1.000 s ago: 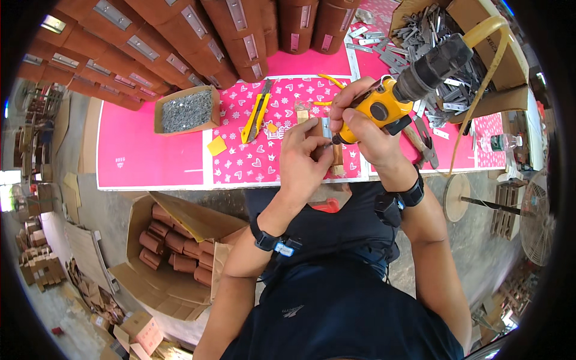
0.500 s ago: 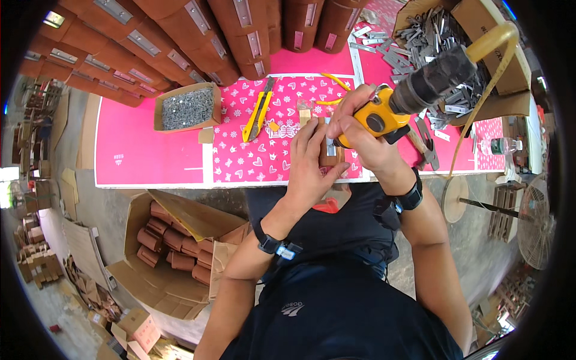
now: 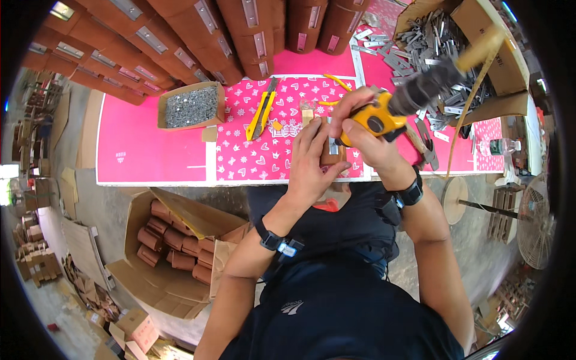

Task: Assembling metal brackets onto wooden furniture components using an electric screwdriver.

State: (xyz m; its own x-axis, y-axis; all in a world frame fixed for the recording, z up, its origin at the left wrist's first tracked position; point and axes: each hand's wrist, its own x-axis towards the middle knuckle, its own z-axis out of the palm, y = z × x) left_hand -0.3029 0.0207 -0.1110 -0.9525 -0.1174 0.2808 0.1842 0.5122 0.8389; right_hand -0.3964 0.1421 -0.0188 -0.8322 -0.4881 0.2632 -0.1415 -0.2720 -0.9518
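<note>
My right hand (image 3: pixel 373 144) is wrapped round a yellow-and-black power tool (image 3: pixel 375 118), whose dark rear part joins a yellowish hose (image 3: pixel 470 99). The tool's tip points down at a small brown piece (image 3: pixel 336 158) that carries a narrow silver metal plate (image 3: pixel 333 146). My left hand (image 3: pixel 309 155) steadies this piece on the pink table (image 3: pixel 150 153), fingers along its left side and thumb across its near end. Whether the tip touches the plate is hidden by my right hand. Above my left fingers lies a pale small block (image 3: pixel 308 114).
Left of my hands lie a yellow utility knife (image 3: pixel 262 114) and a carton of small metal fasteners (image 3: pixel 192 108). A hammer (image 3: pixel 425 147) and a box of metal strips (image 3: pixel 501 114) are on the right. Brown stacked pieces (image 3: pixel 252 36) line the back. A floor carton (image 3: pixel 141 276) holds brown parts.
The tool's rear end and hose have shifted slightly and now look blurred. My left hand stays on the brown piece; the whole view has moved a little.
</note>
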